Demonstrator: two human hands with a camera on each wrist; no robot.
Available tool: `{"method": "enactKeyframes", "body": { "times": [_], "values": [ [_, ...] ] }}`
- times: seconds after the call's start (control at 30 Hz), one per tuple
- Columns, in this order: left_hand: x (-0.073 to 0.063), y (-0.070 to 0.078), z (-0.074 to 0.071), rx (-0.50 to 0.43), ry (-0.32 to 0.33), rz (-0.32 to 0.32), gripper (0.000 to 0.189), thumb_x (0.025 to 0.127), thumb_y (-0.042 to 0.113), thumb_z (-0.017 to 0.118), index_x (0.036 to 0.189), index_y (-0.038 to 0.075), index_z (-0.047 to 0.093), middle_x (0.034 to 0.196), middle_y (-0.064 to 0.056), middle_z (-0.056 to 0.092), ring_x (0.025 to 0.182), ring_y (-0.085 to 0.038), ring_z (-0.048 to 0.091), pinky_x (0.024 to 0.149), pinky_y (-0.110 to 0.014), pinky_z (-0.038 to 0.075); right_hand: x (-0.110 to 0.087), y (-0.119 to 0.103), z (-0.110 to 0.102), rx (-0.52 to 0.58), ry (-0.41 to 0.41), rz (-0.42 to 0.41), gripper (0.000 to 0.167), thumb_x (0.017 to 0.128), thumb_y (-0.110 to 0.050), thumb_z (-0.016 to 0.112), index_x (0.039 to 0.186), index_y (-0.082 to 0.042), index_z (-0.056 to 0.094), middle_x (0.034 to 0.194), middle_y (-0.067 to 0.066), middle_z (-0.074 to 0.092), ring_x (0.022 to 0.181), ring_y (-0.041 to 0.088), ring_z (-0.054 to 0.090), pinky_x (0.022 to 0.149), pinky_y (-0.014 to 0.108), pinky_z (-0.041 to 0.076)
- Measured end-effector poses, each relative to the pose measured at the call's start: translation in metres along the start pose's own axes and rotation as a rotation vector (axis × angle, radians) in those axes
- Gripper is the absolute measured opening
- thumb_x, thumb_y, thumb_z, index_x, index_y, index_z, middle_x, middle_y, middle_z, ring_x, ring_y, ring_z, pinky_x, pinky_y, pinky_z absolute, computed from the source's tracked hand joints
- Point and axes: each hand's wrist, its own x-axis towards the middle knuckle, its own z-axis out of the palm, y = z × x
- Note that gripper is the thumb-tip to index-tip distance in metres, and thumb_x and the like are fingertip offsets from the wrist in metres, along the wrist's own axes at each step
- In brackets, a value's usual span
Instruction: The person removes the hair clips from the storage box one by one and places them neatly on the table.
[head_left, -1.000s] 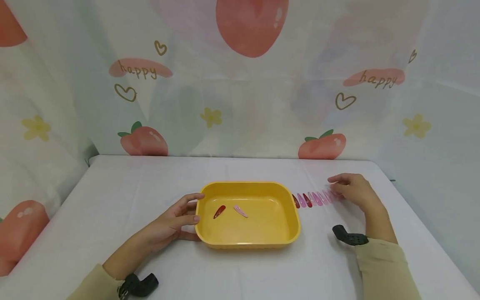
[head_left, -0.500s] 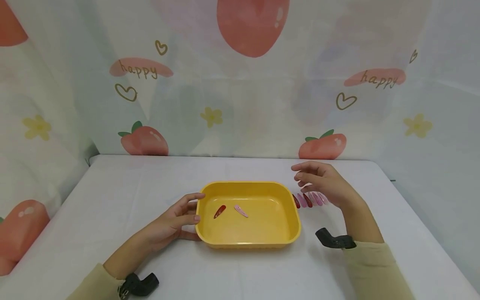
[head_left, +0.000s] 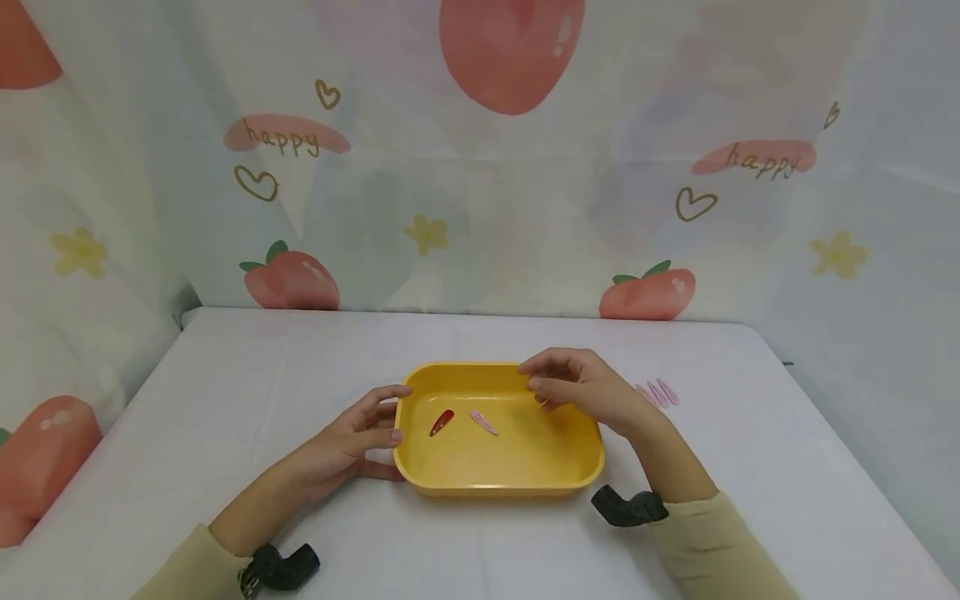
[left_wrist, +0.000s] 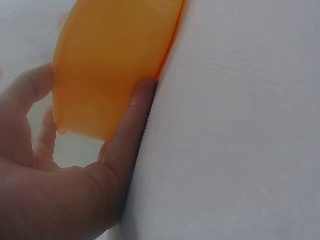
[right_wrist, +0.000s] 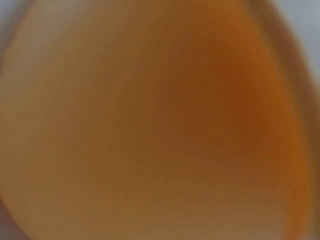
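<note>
A yellow tray (head_left: 465, 488) stands on the white table. Inside it lie a red hair clip (head_left: 442, 422) and a pink hair clip (head_left: 483, 422), set apart. My left hand (head_left: 341, 437) touches the tray's left end with spread, fairly straight fingers, some at the rim and one low by the table in the left wrist view. Over the tray's upper right part hovers my right hand (head_left: 581, 387), thumb and forefinger close together. Whether a clip sits between them cannot be seen. The right wrist view is a blur of orange tray (right_wrist: 200, 100).
Several pink hair clips (head_left: 663, 392) lie in a row right of the tray, partly hidden behind my right hand and wrist. A patterned curtain (head_left: 517, 225) hangs behind the table's back edge. Each wrist carries a black camera mount (head_left: 628, 506).
My right hand has moved left from the far end of the clip row to above the tray. The left hand and the two clips in the tray have stayed put.
</note>
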Motion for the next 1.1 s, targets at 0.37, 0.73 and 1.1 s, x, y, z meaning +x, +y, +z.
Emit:
{"method": "enactKeyframes", "body": {
  "times": [0.37,0.73,1.1],
  "values": [
    [-0.002,0.0,-0.004,-0.006,-0.014,0.004,0.06,0.099,0.011,0.058,0.152,0.019,0.03,0.156,-0.021,0.025,0.124,-0.035,0.054,0.089,-0.057,0.055,0.017,-0.02,0.072,-0.527,-0.22,-0.274,0.041,0.093,0.003,0.054,0.127,-0.015,0.068,0.13,-0.002,0.066,0.127,0.022,0.057,0.108,0.044,0.046],
    [0.0,0.0,-0.002,-0.017,-0.018,-0.001,0.061,0.099,0.01,0.058,0.152,0.018,0.03,0.156,-0.02,0.026,0.123,-0.035,0.054,0.089,-0.057,0.055,0.009,-0.014,0.075,-0.744,-0.306,-0.229,0.053,0.094,0.005,0.05,0.142,-0.015,0.055,0.143,0.0,0.056,0.137,0.019,0.048,0.117,0.042,0.035],
    [-0.001,0.0,-0.003,-0.011,-0.021,0.017,0.061,0.099,0.008,0.057,0.153,0.017,0.028,0.155,-0.021,0.027,0.122,-0.035,0.054,0.089,-0.057,0.055,0.009,-0.008,0.044,-0.596,-0.264,-0.204,0.043,0.095,0.007,0.05,0.134,-0.006,0.062,0.12,0.002,0.07,0.114,0.02,0.064,0.103,0.041,0.05]
  ]
}}
